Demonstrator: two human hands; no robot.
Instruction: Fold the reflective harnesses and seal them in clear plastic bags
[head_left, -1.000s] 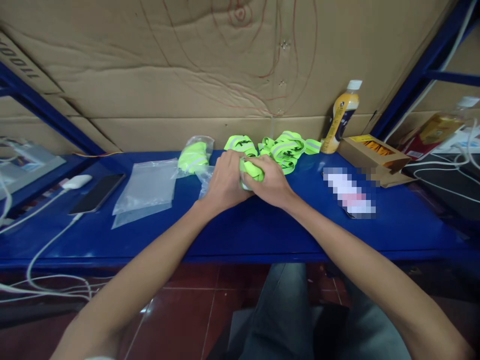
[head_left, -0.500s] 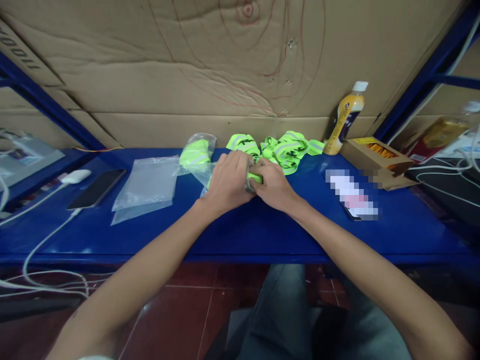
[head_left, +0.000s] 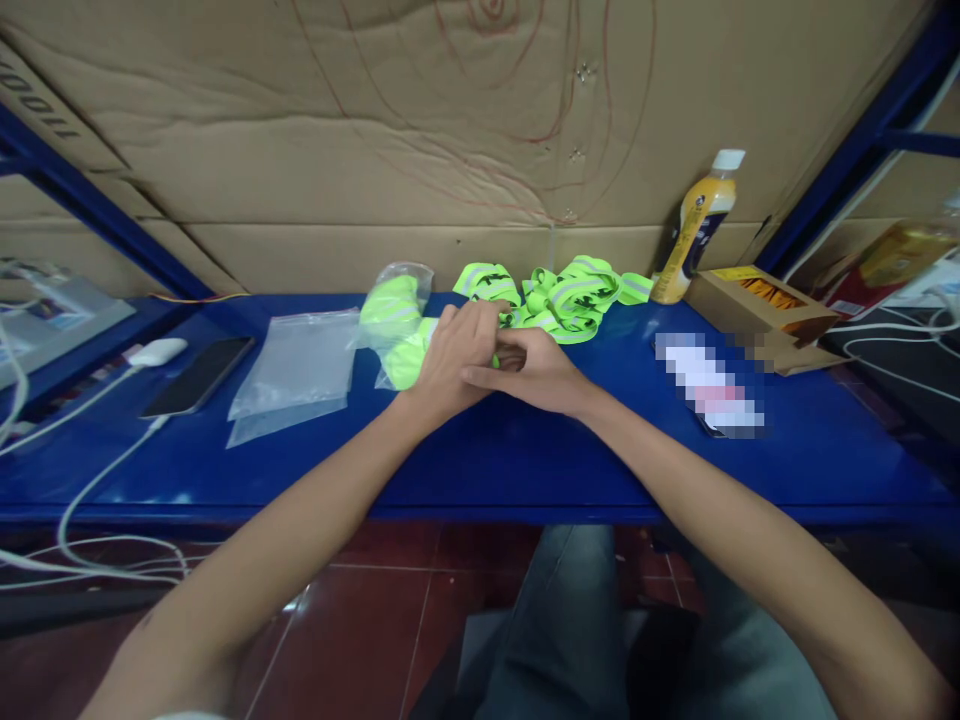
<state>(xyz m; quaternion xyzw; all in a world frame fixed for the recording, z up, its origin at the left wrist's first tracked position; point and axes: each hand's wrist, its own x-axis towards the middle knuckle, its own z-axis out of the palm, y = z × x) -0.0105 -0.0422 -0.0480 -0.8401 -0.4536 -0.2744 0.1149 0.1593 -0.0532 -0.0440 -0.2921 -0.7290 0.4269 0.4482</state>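
Observation:
My left hand point(head_left: 459, 358) and my right hand point(head_left: 546, 372) meet at the middle of the blue table. Both have curled fingers around a neon green reflective strap, of which only a sliver shows between them. The right thumb lies across toward the left hand. Just left of my left hand are clear plastic bags holding neon green straps point(head_left: 393, 305); the nearer one point(head_left: 406, 362) is partly covered by that hand. Behind my hands lie loose coils of reflective strap point(head_left: 574, 300) with grey stripes and black marks.
Flat clear plastic bags point(head_left: 296, 365) lie at left, beside a dark phone point(head_left: 199, 377) on a white cable. At right are a second phone point(head_left: 709, 385), a yellow drink bottle point(head_left: 694, 235) and an open cardboard box point(head_left: 772, 310). A cardboard wall point(head_left: 300, 180) stands behind.
The strap between my hands has mostly gone out of sight. My right thumb has stretched out toward the left hand, and more of the nearer bagged strap shows.

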